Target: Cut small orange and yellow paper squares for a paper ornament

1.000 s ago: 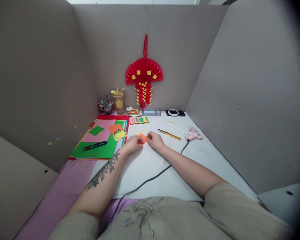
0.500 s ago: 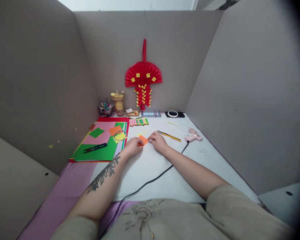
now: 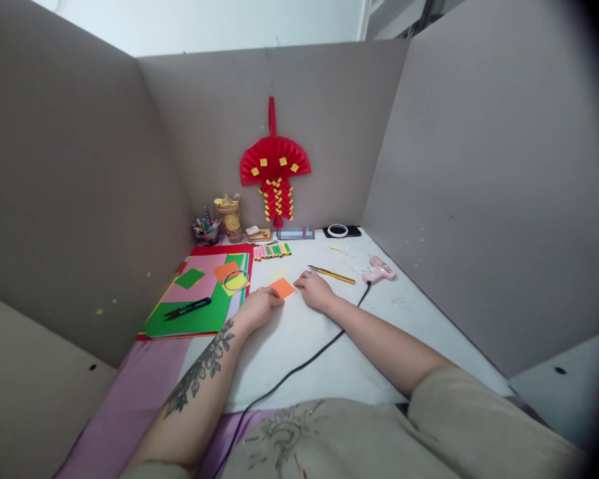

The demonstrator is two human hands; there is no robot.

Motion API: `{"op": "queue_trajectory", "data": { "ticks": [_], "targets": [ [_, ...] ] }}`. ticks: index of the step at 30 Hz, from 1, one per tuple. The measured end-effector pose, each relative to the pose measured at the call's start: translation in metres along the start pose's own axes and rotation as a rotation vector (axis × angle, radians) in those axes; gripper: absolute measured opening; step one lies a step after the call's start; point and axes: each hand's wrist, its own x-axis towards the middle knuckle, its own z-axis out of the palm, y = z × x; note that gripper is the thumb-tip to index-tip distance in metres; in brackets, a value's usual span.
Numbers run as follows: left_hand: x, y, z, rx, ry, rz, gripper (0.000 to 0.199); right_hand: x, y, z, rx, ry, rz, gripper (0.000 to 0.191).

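An orange paper square (image 3: 282, 289) is on the white tabletop between my hands. My left hand (image 3: 258, 307) grips it by its left edge, fingertips on the paper. My right hand (image 3: 315, 290) is beside the square's right corner, its fingers curled together. Whether those fingertips hold anything is too small to tell. Behind the square are thin yellow paper strips (image 3: 279, 273). Just beyond my right hand is a craft knife with a yellow handle (image 3: 335, 275).
Coloured paper sheets (image 3: 199, 316) at left bear thread snips (image 3: 187, 309) and a tape ring (image 3: 224, 282). Small paper rolls (image 3: 272, 251) are behind. A pink glue gun (image 3: 379, 269) stands right, its black cord (image 3: 304, 366) crossing the table. A red paper fan (image 3: 275, 159) hangs on the partition.
The view has tilted up a little. More of the orange square's face shows now, and it looks flatter. My left hand has shifted toward its left edge.
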Motion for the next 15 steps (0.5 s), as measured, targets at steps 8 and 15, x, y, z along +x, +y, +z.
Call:
{"op": "queue_trajectory", "data": {
  "ticks": [8,15],
  "targets": [
    [-0.002,-0.007,0.002,0.041,0.023,0.14,0.034,0.009,-0.013,0.009,0.19,-0.02,0.284,0.014],
    [-0.005,0.004,-0.004,0.044,0.057,0.11,0.028,0.01,-0.009,0.015,0.53,0.073,0.265,0.005]
  ]
}}
